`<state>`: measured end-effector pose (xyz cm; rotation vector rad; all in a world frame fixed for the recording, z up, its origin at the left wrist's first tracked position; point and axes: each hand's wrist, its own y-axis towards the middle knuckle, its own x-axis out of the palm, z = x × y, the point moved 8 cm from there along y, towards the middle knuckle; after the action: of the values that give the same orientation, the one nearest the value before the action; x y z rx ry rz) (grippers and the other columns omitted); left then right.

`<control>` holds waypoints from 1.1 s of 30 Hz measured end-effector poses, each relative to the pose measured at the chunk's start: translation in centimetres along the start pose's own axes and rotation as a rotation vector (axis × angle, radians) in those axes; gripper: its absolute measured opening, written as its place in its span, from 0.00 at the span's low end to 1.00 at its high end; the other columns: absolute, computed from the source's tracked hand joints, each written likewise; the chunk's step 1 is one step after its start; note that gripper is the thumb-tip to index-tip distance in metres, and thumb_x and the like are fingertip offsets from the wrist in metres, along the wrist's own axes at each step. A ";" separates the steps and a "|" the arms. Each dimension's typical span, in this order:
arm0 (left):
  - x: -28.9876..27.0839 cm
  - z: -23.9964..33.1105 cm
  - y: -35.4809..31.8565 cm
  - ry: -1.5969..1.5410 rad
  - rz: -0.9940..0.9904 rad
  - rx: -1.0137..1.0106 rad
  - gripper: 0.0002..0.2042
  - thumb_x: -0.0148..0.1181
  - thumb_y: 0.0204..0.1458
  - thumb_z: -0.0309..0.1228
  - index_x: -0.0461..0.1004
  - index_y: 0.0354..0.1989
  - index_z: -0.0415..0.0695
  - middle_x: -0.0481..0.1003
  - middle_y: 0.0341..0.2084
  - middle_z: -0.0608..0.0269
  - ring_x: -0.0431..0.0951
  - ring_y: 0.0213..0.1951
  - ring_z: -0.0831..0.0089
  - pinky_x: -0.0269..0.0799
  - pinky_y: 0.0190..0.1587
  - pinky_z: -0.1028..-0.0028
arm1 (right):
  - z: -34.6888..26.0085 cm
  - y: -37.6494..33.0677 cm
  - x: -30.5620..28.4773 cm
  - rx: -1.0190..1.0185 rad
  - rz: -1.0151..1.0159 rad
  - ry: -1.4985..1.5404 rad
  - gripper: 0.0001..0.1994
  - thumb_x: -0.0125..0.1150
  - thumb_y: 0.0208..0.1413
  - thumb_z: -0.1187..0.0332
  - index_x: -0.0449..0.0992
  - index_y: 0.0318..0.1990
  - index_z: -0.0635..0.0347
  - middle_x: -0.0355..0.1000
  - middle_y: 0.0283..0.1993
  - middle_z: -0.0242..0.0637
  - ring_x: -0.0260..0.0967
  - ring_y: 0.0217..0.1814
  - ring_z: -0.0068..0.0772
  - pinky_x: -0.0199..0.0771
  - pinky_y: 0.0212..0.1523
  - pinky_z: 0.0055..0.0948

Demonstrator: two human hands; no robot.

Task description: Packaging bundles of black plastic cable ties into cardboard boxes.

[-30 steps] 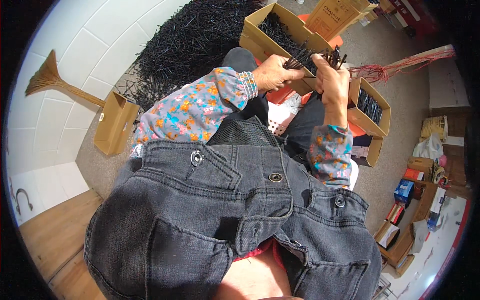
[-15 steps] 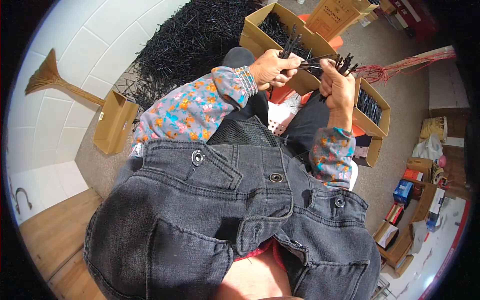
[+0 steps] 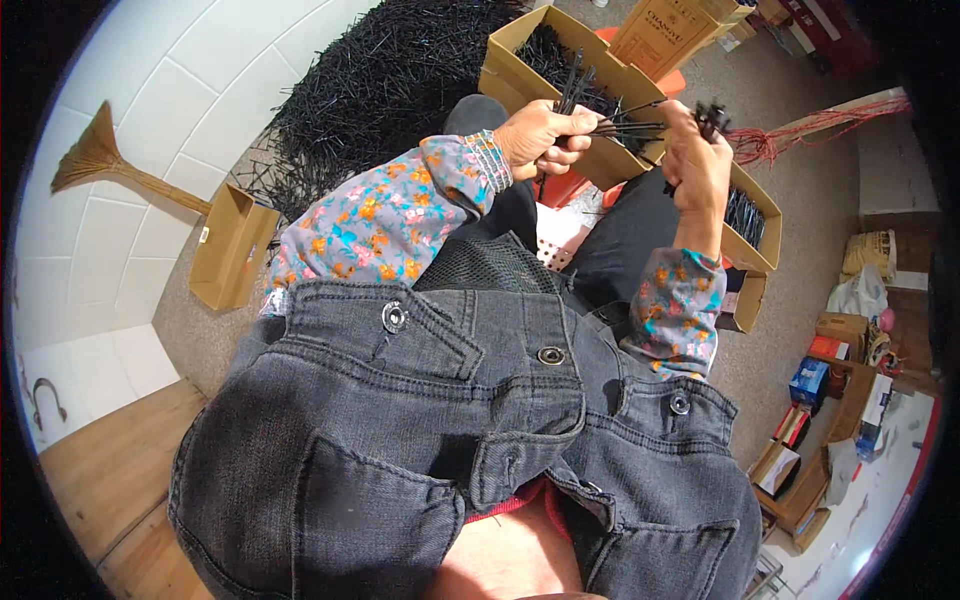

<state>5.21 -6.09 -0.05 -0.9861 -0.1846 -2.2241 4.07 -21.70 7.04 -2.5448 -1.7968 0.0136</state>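
Note:
My left hand (image 3: 545, 140) is closed around a bunch of thin black strips (image 3: 572, 88), their ends standing up past the thumb. Several more black strips (image 3: 634, 130) stretch sideways from its fingertips toward my right hand (image 3: 700, 170). That hand is closed on another bundle of thin black strips (image 3: 712, 118), whose ends stick out above the fist. Whether the strips between the hands are held at both ends I cannot tell. Beyond the hands, a long cardboard box (image 3: 500, 88) holds more such strips. A second cardboard box (image 3: 748, 258) with strips stands beside my right wrist.
A large heap of black strips (image 3: 390, 95) covers the floor at the far left. A straw broom (image 3: 100, 150) and an open cardboard box (image 3: 225, 275) are at the left. Red cords (image 3: 790, 138) lie on a pole at the right, and a wooden shelf (image 3: 820, 490) stands lower right.
My right hand has moved right and slightly up with its bundle, widening the gap between the hands. More strips now show between them. My left hand stays almost in place.

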 end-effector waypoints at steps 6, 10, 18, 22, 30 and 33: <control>0.6 -0.1 0.1 -0.031 -0.088 -0.045 0.07 0.50 0.56 0.34 0.64 0.28 0.46 0.61 0.16 0.74 0.53 0.12 0.88 0.46 0.11 0.87 | -1.1 0.4 0.3 -0.137 -0.039 -0.034 0.08 0.58 0.51 0.68 0.75 0.33 0.64 0.54 0.14 0.20 0.47 0.10 0.12 0.44 0.10 0.16; 0.8 -0.3 0.1 -0.066 -0.145 -0.082 0.07 0.49 0.56 0.34 0.64 0.28 0.46 0.61 0.16 0.74 0.54 0.12 0.88 0.46 0.11 0.87 | -1.5 0.3 -0.5 -0.171 -0.058 0.167 0.08 0.58 0.52 0.67 0.76 0.33 0.64 0.55 0.15 0.21 0.47 0.11 0.12 0.44 0.10 0.16; 1.5 -0.6 -0.1 -0.086 -0.272 -0.110 0.09 0.48 0.57 0.34 0.67 0.37 0.41 0.60 0.15 0.74 0.54 0.12 0.88 0.45 0.11 0.87 | -1.9 -1.0 1.4 -0.087 -0.147 -0.126 0.09 0.54 0.55 0.65 0.73 0.32 0.62 0.54 0.15 0.21 0.47 0.12 0.14 0.45 0.12 0.15; 1.7 -0.5 -0.5 -0.127 -0.291 -0.138 0.13 0.47 0.57 0.34 0.67 0.43 0.38 0.59 0.15 0.74 0.53 0.12 0.88 0.45 0.10 0.87 | -1.6 0.6 -1.0 -0.135 -0.048 0.288 0.10 0.54 0.55 0.63 0.72 0.31 0.62 0.55 0.15 0.23 0.49 0.12 0.15 0.45 0.12 0.16; 3.7 -1.2 -1.3 -0.191 -0.494 -0.223 0.14 0.47 0.57 0.35 0.68 0.44 0.36 0.59 0.14 0.74 0.52 0.12 0.89 0.45 0.10 0.88 | -0.8 0.1 1.6 -0.145 -0.206 0.176 0.11 0.58 0.51 0.64 0.74 0.29 0.63 0.60 0.16 0.25 0.53 0.12 0.14 0.47 0.13 0.15; 4.1 -1.5 -1.7 -0.194 -0.514 -0.266 0.14 0.47 0.57 0.34 0.68 0.43 0.36 0.59 0.14 0.74 0.53 0.12 0.89 0.45 0.10 0.88 | -0.2 -0.4 3.7 -0.136 -0.273 0.050 0.09 0.59 0.51 0.65 0.75 0.29 0.63 0.61 0.17 0.23 0.52 0.13 0.13 0.46 0.14 0.15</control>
<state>1.21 -7.57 2.03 -1.4290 -0.2570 -2.6613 4.89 -18.11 7.28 -2.3333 -2.1771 -0.1809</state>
